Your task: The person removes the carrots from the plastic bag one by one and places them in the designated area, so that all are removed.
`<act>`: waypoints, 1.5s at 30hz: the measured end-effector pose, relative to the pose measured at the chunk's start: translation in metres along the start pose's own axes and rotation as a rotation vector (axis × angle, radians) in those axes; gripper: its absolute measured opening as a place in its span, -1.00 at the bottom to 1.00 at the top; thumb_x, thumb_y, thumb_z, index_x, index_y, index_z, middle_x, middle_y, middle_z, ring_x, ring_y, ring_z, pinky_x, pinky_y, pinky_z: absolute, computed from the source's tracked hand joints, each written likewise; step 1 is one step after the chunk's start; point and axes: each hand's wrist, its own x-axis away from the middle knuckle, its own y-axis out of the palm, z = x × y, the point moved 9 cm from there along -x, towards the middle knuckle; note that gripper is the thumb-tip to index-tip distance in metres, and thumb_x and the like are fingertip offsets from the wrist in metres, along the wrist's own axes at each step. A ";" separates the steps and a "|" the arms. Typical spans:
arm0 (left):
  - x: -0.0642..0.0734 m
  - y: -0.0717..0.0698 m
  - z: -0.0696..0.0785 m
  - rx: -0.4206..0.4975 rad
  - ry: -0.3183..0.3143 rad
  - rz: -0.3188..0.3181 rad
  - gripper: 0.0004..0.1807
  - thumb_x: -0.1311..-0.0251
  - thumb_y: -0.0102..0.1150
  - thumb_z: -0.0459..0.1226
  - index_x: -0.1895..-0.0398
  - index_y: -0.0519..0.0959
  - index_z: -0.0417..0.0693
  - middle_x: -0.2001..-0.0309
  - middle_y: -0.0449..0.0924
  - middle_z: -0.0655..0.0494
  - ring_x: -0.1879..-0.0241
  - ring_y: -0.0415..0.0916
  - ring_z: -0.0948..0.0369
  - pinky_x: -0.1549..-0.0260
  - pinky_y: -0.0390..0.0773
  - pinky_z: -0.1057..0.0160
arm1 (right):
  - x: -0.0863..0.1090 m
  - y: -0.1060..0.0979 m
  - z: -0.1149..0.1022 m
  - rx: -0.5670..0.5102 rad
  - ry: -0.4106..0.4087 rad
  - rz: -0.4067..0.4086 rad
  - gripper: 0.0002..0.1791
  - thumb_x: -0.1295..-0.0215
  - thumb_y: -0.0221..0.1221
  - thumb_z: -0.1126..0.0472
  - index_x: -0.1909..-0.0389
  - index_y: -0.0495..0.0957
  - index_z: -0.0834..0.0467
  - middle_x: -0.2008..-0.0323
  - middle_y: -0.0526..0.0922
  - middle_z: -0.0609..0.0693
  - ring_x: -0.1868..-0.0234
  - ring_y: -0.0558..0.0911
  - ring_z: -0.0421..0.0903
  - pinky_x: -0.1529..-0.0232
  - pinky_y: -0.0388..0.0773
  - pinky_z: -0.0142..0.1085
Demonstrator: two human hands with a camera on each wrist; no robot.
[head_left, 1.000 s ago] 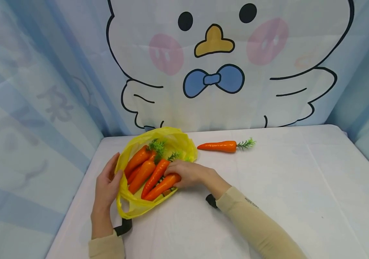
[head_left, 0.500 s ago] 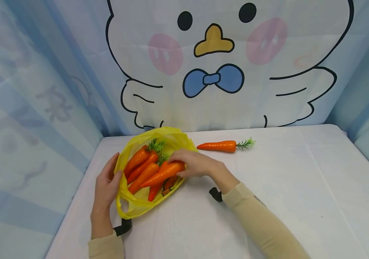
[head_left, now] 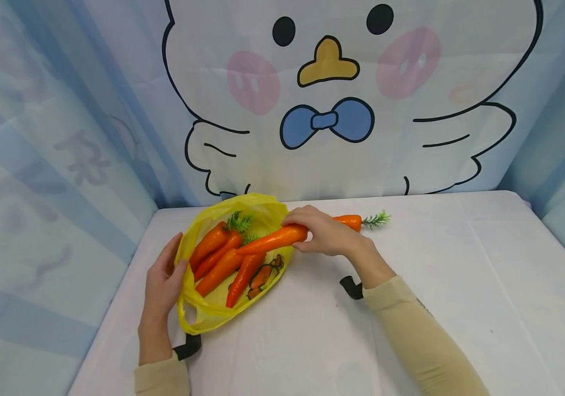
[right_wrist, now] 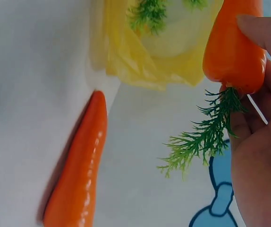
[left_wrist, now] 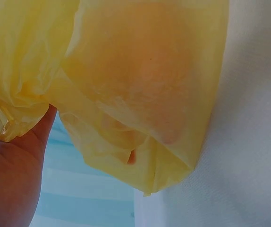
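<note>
The right hand point(head_left: 332, 234) grips a carrot point(head_left: 272, 241) by its thick end (leafy top point(right_wrist: 204, 130) hanging free), tip above the yellow plastic bag point(head_left: 203, 322). The left hand point(head_left: 160, 286) pinches the bag's rim.

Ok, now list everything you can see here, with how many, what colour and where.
Table: one, white, across the lower head view
Curtains: count unclear, blue and white, behind and beside the table, cartoon printed at the back
Bag: one, yellow, open on the table's left part
Bagged carrots: at least four, orange, inside the bag
Patch: one, orange with dark lines, in the bag, too unclear to name
Loose carrot: one, orange, on the table right of the bag
Held carrot: one, orange, raised partly over the bag
Sleeves: two, beige, on both arms
Left hand: one, bare, fingers gripping the bag's left edge
Right hand: one, bare, fingers around the held carrot's thick end
</note>
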 end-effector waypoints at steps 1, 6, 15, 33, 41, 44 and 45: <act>0.000 0.000 0.000 0.001 0.000 0.000 -0.39 -0.47 -0.07 -0.35 -0.57 0.22 0.01 -0.51 0.22 0.05 -0.46 0.17 0.09 -0.27 0.24 0.47 | 0.003 -0.004 0.002 0.001 -0.001 0.015 -0.57 -0.22 0.36 0.33 -0.13 0.60 0.16 -0.13 0.58 -0.02 -0.12 0.43 -0.02 -0.18 0.43 -0.12; 0.000 0.000 -0.001 0.001 0.004 0.002 -0.39 -0.47 -0.07 -0.36 -0.57 0.22 -0.02 -0.51 0.22 0.03 -0.46 0.17 0.09 -0.26 0.23 0.50 | 0.017 -0.021 0.016 0.002 0.018 0.073 -0.58 -0.19 0.38 0.34 -0.09 0.61 0.19 -0.08 0.60 0.02 -0.07 0.45 0.02 -0.11 0.45 -0.08; 0.000 0.001 -0.003 0.007 -0.025 0.001 -0.39 -0.47 -0.06 -0.34 -0.57 0.21 0.00 -0.51 0.21 0.08 -0.46 0.17 0.12 -0.28 0.26 0.42 | 0.046 -0.039 0.048 0.012 0.146 0.133 -0.57 -0.18 0.39 0.35 -0.10 0.60 0.21 -0.07 0.60 0.07 -0.09 0.44 0.09 -0.13 0.43 0.04; 0.000 -0.001 0.000 0.021 0.007 0.003 -0.39 -0.47 -0.07 -0.36 -0.57 0.22 -0.02 -0.51 0.22 0.01 -0.46 0.18 0.07 -0.19 0.23 0.60 | 0.078 -0.029 0.098 0.054 0.314 0.112 -0.55 -0.21 0.37 0.33 -0.13 0.59 0.26 -0.06 0.59 0.16 -0.03 0.45 0.14 -0.11 0.42 0.05; 0.001 0.000 0.000 0.019 0.003 0.001 -0.39 -0.48 -0.07 -0.35 -0.57 0.21 0.00 -0.51 0.22 0.03 -0.45 0.18 0.08 -0.18 0.23 0.60 | 0.078 -0.026 0.103 0.115 0.319 0.108 -0.54 -0.19 0.37 0.33 -0.13 0.58 0.28 -0.10 0.58 0.19 -0.06 0.45 0.15 -0.13 0.43 0.04; 0.001 0.000 0.000 0.021 -0.004 0.000 -0.39 -0.48 -0.06 -0.35 -0.57 0.21 0.02 -0.51 0.22 0.05 -0.45 0.18 0.10 -0.19 0.23 0.59 | 0.078 -0.024 0.104 0.135 0.339 0.099 -0.54 -0.21 0.36 0.32 -0.15 0.57 0.29 -0.13 0.56 0.21 -0.07 0.43 0.16 -0.13 0.44 0.05; 0.001 0.000 0.000 0.020 -0.007 0.000 -0.39 -0.48 -0.06 -0.35 -0.57 0.21 0.03 -0.51 0.21 0.06 -0.46 0.18 0.10 -0.19 0.23 0.59 | 0.078 -0.024 0.104 0.139 0.347 0.098 -0.54 -0.22 0.35 0.32 -0.15 0.56 0.30 -0.13 0.56 0.21 -0.08 0.43 0.17 -0.14 0.44 0.06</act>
